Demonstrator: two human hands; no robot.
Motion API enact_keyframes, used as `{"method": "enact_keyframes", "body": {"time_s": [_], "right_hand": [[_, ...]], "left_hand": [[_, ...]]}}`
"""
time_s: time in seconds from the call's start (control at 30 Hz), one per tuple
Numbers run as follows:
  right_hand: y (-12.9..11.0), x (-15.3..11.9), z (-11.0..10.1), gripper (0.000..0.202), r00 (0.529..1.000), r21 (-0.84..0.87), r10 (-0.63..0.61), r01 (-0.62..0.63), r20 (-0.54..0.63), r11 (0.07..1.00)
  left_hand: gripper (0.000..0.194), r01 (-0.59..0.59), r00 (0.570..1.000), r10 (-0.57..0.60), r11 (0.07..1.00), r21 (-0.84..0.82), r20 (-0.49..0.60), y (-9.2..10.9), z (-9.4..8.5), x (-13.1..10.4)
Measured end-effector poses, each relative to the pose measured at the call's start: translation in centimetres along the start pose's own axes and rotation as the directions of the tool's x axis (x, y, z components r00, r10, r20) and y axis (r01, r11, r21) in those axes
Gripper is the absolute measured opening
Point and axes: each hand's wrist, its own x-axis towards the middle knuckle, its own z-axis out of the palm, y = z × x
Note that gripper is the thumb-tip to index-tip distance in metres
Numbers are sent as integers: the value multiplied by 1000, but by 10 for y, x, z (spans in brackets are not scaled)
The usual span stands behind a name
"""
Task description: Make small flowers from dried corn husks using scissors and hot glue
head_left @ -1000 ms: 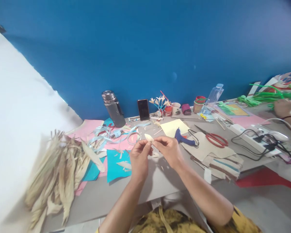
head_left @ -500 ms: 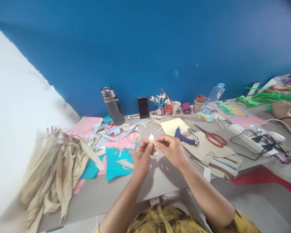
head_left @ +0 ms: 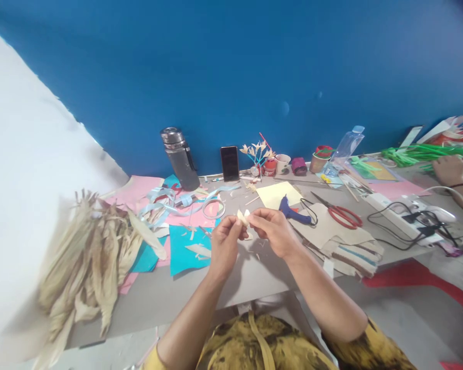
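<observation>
Between my hands, above the grey table (head_left: pixel 270 277), is a small cream petal-like piece (head_left: pixel 243 217) with two pointed tips showing. My left hand (head_left: pixel 227 241) pinches it from the left, thumb against the fingers. From the right, the thumb and fingertips of my right hand (head_left: pixel 272 230) close on its other side. Its lower part is hidden by the fingers. A blue glue gun (head_left: pixel 295 213) and red-handled scissors (head_left: pixel 343 217) lie to the right of my hands. To the left is a blue sheet (head_left: pixel 183 254) with pale scraps.
Dried husks (head_left: pixel 96 267) hang over the table's left edge. Behind stand a thermos (head_left: pixel 180 162), a phone (head_left: pixel 229 163) and husk flowers (head_left: pixel 257 153). A plastic bottle (head_left: pixel 347 146) leans at the back right. A power strip (head_left: pixel 401 218) and another person's hand (head_left: pixel 449 170) are farther right.
The cream piece now shows two separate tips where it looked like one bud. My right fingers have shifted slightly on it. The whole view has moved a little.
</observation>
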Motion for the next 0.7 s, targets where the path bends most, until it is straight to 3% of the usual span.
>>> {"method": "enact_keyframes", "body": {"time_s": [0.13,0.37,0.53,0.7], "right_hand": [[5,-1,2,33,999,104,9,-12,33,995],[6,-2,4,33,999,22,-27,27,-23,999],[6,-2,4,29,999,41,-19,21,-47,999],[5,-3,6,28,999,44,-8,11,-50,999]], "left_hand": [[24,22,999,-25,997,-78,-33,-2,6,0],[25,-28,994,33,998,53,-107,0,6,-2],[29,22,999,-16,987,-159,36,-5,2,-3],[22,70,998,-65,959,-276,26,-10,2,-4]]}}
